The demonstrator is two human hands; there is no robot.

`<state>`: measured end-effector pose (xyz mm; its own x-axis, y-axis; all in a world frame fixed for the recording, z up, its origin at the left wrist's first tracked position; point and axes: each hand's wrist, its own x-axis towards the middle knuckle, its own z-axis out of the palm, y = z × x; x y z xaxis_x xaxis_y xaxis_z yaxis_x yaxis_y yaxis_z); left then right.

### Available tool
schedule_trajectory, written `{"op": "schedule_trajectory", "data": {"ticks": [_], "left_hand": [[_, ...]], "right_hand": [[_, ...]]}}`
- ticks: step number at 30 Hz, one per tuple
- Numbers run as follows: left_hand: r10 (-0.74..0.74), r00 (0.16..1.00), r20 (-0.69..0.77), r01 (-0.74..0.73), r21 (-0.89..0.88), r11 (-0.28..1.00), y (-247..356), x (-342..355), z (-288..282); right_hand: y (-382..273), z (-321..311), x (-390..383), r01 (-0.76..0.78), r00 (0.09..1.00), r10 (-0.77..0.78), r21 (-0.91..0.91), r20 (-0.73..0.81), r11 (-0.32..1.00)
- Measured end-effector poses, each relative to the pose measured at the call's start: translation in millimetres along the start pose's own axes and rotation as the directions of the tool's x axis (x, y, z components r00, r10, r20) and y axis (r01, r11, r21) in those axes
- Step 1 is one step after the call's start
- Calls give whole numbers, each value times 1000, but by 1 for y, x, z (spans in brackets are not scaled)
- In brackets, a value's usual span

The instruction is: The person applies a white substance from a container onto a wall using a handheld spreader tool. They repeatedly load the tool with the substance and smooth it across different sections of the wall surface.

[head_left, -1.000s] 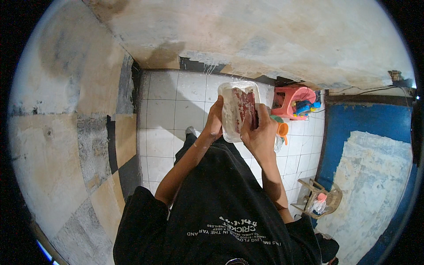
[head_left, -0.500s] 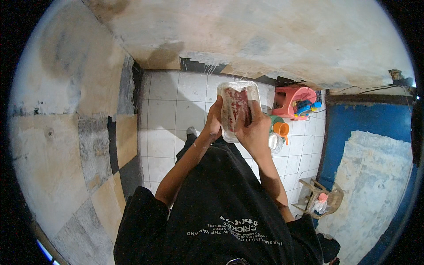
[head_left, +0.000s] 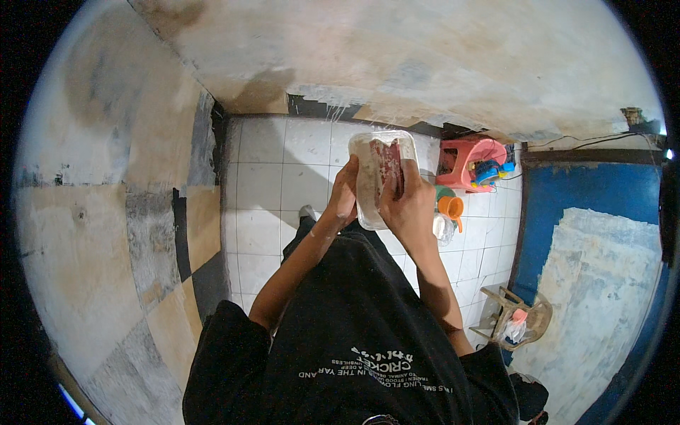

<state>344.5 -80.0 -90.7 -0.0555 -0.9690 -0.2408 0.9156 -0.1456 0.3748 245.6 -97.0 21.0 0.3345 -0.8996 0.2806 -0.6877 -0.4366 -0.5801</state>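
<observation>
Though white-smeared, the tool (head_left: 387, 163) looks red.

Tub (head_left: 409, 148) looked translucent plastic, smeared; red slab (head_left: 387, 160) scuffed, patchy; stool (head_left: 468, 157) smooth plastic; floor tiles (head_left: 258, 190) semi-glossy; T-shirt (head_left: 354, 304) matt cloth; wall (head_left: 425, 64) blotchy.

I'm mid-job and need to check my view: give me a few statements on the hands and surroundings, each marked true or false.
1. The left hand holds the side of a white tray. True.
2. The right hand holds the orange cup. False: it holds a red, white-smeared tool over the tray.
3. A pink stool stands to the right of the tray. True.
4. The chair is on the left of the view. False: it is at the lower right.
5. The floor has pale tiles. True.
</observation>
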Motion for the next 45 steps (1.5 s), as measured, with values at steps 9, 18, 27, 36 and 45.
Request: {"op": "schedule_trajectory", "data": {"ticks": [9,18,27,36,45], "left_hand": [[-39,998,58,37,26,999,8,-2,-5],[5,999,48,0,-117,993,-3,-3,-2],[-24,998,50,29,-106,994,-2,-9,-3],[27,998,59,-28,15,1000,-1,-9,-7],[29,1000,-7,-29,4,1000,-5,-3,-5]], "right_hand": [[-8,-9,-6,-53,998,51,78,27,995],[-7,-5,-4,-21,1000,19,56,23,998],[-3,-5,-6,-14,1000,13,13,10,1000],[3,-1,-11,-26,998,23,53,60,998],[9,2,-5,-52,995,50,17,85,999]]}}
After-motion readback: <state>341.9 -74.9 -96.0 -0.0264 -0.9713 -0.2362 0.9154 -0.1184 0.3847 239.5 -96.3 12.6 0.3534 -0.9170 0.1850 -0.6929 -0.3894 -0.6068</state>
